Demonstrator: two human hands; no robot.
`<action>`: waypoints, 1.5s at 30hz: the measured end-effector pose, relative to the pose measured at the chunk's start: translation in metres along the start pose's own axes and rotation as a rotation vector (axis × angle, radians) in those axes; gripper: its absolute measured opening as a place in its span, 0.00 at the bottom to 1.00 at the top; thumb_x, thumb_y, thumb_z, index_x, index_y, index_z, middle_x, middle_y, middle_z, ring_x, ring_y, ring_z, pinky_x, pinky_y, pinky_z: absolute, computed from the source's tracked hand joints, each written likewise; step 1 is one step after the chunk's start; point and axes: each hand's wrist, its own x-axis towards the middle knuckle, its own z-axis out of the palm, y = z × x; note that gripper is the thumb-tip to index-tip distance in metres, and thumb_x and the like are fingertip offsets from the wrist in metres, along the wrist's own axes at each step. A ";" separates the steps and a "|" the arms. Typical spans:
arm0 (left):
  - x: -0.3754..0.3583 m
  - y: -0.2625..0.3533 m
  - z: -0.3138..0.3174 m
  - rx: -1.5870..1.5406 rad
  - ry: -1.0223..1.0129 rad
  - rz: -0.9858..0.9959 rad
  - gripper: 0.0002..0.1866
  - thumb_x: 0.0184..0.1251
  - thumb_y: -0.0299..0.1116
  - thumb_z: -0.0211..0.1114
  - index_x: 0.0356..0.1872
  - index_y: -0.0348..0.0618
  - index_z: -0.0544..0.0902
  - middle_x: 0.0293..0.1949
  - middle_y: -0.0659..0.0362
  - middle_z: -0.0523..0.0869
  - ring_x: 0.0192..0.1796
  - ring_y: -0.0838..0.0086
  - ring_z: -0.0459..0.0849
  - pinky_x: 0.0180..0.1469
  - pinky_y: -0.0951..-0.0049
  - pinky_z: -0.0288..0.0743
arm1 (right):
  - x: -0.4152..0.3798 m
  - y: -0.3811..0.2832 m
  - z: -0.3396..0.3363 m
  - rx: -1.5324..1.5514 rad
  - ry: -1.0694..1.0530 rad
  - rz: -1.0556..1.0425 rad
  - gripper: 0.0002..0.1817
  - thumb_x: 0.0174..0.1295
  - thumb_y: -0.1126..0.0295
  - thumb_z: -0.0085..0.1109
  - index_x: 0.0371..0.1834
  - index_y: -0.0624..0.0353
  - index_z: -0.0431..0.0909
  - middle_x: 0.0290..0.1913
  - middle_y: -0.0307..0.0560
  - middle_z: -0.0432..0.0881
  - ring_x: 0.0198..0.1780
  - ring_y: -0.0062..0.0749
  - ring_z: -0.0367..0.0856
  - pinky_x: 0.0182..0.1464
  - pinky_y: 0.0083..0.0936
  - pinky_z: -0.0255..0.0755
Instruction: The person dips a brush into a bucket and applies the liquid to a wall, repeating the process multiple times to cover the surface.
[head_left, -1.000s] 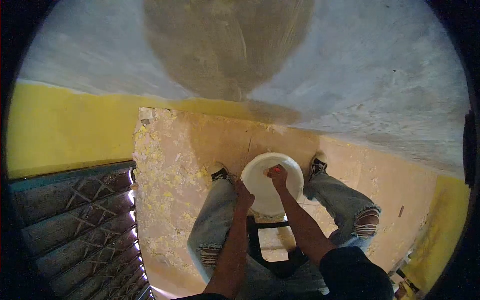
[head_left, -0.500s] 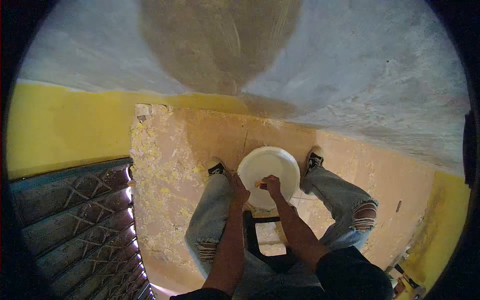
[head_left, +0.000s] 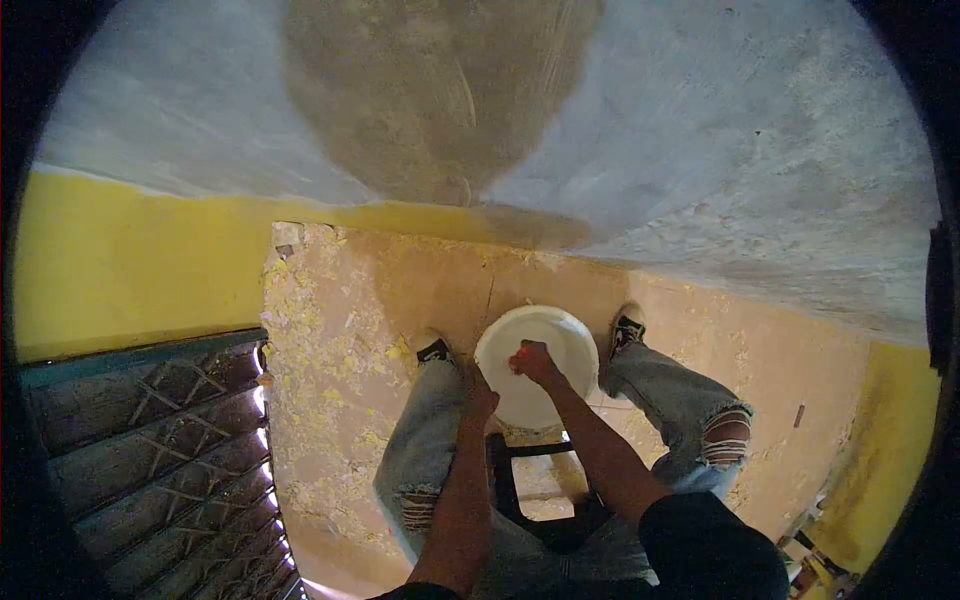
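Observation:
A round white bucket (head_left: 565, 395) stands on the floor between my feet, with pale stuff inside that I cannot make out clearly. At its left rim is my left hand (head_left: 482, 396), closed on the edge, its fingers partly hidden. Over the inside of the bucket, my right hand (head_left: 535, 361) is closed around a small orange-red thing (head_left: 519, 354). Only a bit of that thing shows beside the fingers, and its kind is not visible.
A dark stool frame (head_left: 497, 475) is between my legs, just behind the bucket. Yellow paint flakes (head_left: 310, 350) litter the floor. Ahead rises a grey plastered wall (head_left: 680, 150) with a yellow band. A slatted metal shutter (head_left: 150, 450) is at the left; clutter (head_left: 815, 565) lies lower right.
My right hand has moved toward the far left inside of the bucket with the small thing. My left hand remains at the rim. The whole view has shifted slightly.

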 end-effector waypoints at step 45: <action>0.008 0.024 -0.017 -0.118 -0.184 -0.296 0.50 0.44 0.18 0.59 0.72 0.28 0.43 0.73 0.34 0.48 0.76 0.42 0.42 0.78 0.54 0.35 | -0.078 0.008 0.021 0.621 0.530 0.499 0.12 0.57 0.66 0.68 0.25 0.60 0.75 0.20 0.43 0.78 0.18 0.28 0.79 0.22 0.28 0.80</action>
